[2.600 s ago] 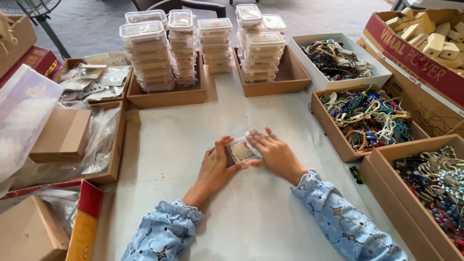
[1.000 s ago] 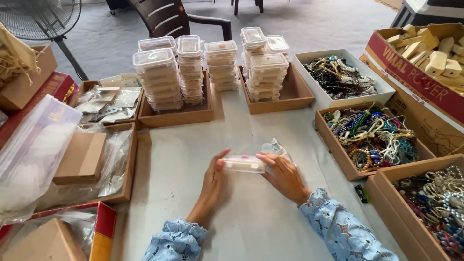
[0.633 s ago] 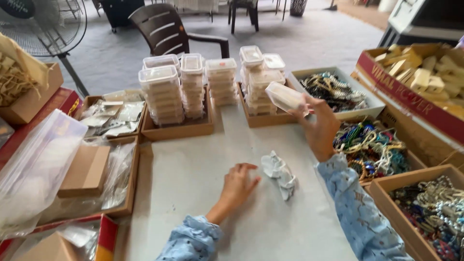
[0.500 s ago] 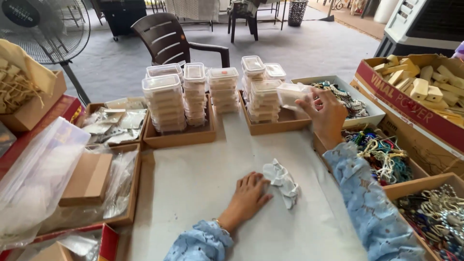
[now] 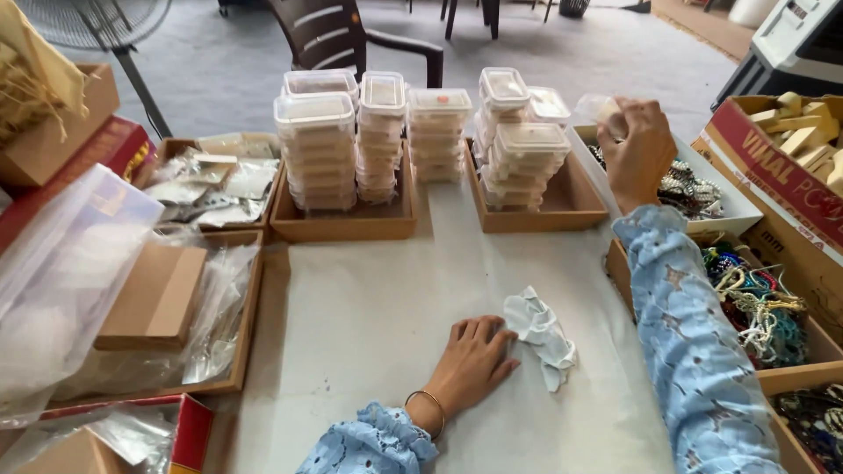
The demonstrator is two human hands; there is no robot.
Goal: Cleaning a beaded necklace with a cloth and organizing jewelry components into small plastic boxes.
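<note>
Moved: your right hand (image 5: 639,145) has carried the small clear box (image 5: 597,107) further back, above the right-hand tray of stacked boxes (image 5: 520,145).
Right grip: fingers clamped on that box.
Left hand (image 5: 474,358): flat and open on the surface (image 5: 369,307), fingertips touching the crumpled white wrapper (image 5: 543,332).
Meaning: the box looks ready for stacking.

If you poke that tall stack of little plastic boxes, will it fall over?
Probably. The tall stack of boxes is narrow for its height and simply piled, so a sideways push could topple it. The clear boxes look thin and light, likely sliding easily.
</note>
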